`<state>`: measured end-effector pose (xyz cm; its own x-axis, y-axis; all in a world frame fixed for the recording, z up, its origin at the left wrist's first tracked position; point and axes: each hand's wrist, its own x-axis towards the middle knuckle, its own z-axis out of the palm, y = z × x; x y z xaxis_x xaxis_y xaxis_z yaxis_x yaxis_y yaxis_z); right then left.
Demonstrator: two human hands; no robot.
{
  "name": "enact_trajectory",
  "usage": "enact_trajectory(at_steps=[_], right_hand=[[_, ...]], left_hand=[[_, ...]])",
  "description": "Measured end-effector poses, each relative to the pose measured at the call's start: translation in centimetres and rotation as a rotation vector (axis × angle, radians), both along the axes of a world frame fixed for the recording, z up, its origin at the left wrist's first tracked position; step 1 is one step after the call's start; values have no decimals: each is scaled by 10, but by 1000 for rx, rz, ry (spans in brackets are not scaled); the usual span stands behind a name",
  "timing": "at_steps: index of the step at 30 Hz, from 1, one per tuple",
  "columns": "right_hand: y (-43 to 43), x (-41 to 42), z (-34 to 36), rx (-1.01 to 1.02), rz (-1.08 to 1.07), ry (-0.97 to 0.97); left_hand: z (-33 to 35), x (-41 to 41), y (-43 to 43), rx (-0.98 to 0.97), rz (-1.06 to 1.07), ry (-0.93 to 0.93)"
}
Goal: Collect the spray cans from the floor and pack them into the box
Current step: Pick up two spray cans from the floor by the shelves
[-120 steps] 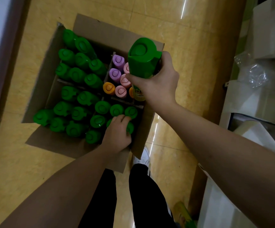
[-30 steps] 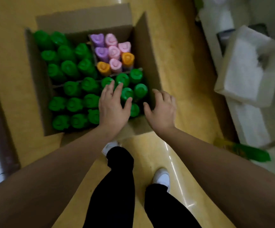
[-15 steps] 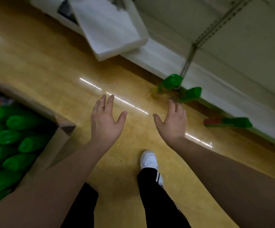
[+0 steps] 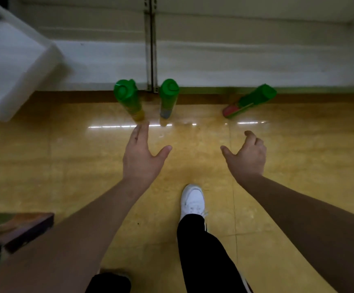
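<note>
Spray cans (image 4: pixel 168 96), three counted, all sit beyond my fingertips; none is in hand. Left hand (image 4: pixel 142 157): fingers (image 4: pixel 141 132) straight and spread, holding nothing, tips just short of the base of the nearest upright can (image 4: pixel 127 98). Right hand (image 4: pixel 246 159): fingers (image 4: pixel 251 137) loosely curled, thumb out, holding nothing. The second upright can (image 4: pixel 167 106) stands beyond the gap between my two hands. The third can (image 4: pixel 250 101) lies tipped over, beyond and right of my right fingers.

Judgement: the step in hand is the reach. To do it well, I would wrap the left fingers round the nearest can's body, not its cap, so it does not topple. The right hand would take the second upright can in the same pass.

Count: two upright cans, one fallen. One white shoe (image 4: pixel 193 199) behind my fingers, one white bin (image 4: pixel 13 66) far left of them. One box (image 4: pixel 23 225) corner behind, beside the left forearm.
</note>
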<state>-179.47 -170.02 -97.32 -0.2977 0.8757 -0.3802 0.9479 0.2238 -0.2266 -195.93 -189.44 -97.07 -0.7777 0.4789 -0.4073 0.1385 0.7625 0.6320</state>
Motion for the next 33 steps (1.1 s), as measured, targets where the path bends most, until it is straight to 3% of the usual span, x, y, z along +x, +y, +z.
enact_trajectory(at_steps=[7,11,18,24,33], right_hand=[[76,17,-47,-95,-185,50],[118,10,-71,-177,-354,222],[161,-10,-87,-259,-437,473],[169,-29,-93,-317,-547,655],[167,-28,-95,-188,-529,651]], left_hand=[[-56,-21,72,-13,122,-139],[-84,-39,98,-19,222,-131],[-99,-49,127,132,341,-224],[-100,-61,145,168,489,-199],[-100,-58,146,167,506,-122]])
